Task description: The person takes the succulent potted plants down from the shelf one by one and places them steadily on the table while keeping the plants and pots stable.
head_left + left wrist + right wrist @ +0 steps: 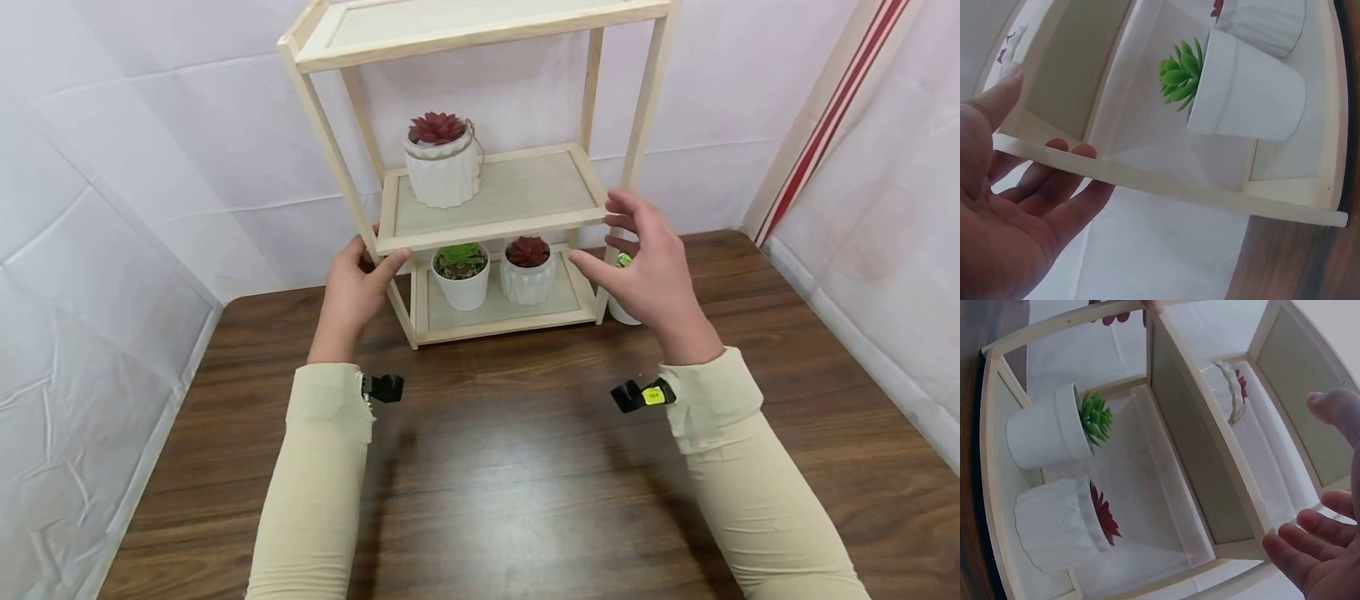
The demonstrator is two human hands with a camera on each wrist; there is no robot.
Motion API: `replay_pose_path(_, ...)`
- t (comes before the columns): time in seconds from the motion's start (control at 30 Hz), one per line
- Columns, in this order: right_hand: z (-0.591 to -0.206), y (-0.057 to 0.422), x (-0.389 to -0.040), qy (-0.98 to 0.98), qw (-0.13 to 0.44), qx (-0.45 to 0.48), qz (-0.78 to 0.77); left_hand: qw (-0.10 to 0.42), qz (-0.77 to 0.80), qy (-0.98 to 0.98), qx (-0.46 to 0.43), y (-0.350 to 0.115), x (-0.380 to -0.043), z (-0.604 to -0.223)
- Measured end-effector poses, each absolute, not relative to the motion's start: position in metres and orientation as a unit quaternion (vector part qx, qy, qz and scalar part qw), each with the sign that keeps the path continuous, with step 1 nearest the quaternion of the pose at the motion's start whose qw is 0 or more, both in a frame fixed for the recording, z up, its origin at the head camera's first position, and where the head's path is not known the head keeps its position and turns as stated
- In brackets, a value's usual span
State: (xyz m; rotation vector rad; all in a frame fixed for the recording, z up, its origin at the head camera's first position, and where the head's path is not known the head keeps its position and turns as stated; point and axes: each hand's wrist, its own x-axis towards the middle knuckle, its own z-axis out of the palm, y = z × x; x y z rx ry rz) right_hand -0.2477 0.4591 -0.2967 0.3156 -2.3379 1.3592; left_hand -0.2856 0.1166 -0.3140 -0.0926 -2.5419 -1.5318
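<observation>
Head view, pot (pixel 624 312) beside shelf (pixel 536 187), behind right grip (pixel 651 268)

Before me a dark wood-grain table (pixel 480 467) spans the lower frame, carrying a pale wooden shelf (pixel 487 232) at upper centre. Its middle board (pixel 536 190) bears a potted red succulent (pixel 444 175); its bottom board (pixel 510 327), mid-frame, a green plant (pixel 462 283) left of a red plant (pixel 528 277). Right of centre I see a partly hidden white pot (pixel 621 313) on the table
</observation>
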Motion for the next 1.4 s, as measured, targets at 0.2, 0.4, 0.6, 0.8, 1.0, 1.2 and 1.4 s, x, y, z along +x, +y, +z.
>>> replay_pose_path(0.2,-0.293,0.453,-0.248,-0.836,0.21,0.125,0.492,0.087,-0.519,-0.85,-0.035,0.115,-0.287,-0.312)
replay_pose_path(0.4,-0.289,0.448,-0.247,-0.834,0.206,0.139,0.493,0.099,-0.524,-0.845,-0.037,0.114,-0.288,-0.314)
replay_pose_path(0.6,-0.285,0.443,-0.247,-0.833,0.196,0.144,0.497,0.104,-0.522,-0.846,-0.04,0.115,-0.287,-0.315)
replay_pose_path(0.8,-0.281,0.438,-0.253,-0.824,0.194,0.158,0.508,0.093,-0.524,-0.846,-0.035,0.113,-0.287,-0.315)
replay_pose_path(1.0,-0.279,0.433,-0.258,-0.824,0.19,0.161,0.509,0.08,-0.529,-0.845,-0.026,0.113,-0.287,-0.314)
replay_pose_path(1.2,-0.274,0.429,-0.263,-0.814,0.179,0.163,0.528,0.095,-0.517,-0.85,-0.012,0.116,-0.286,-0.312)
replay_pose_path(1.4,-0.268,0.424,-0.266,-0.809,0.163,0.163,0.541,0.084,-0.513,-0.854,-0.001,0.118,-0.288,-0.308)
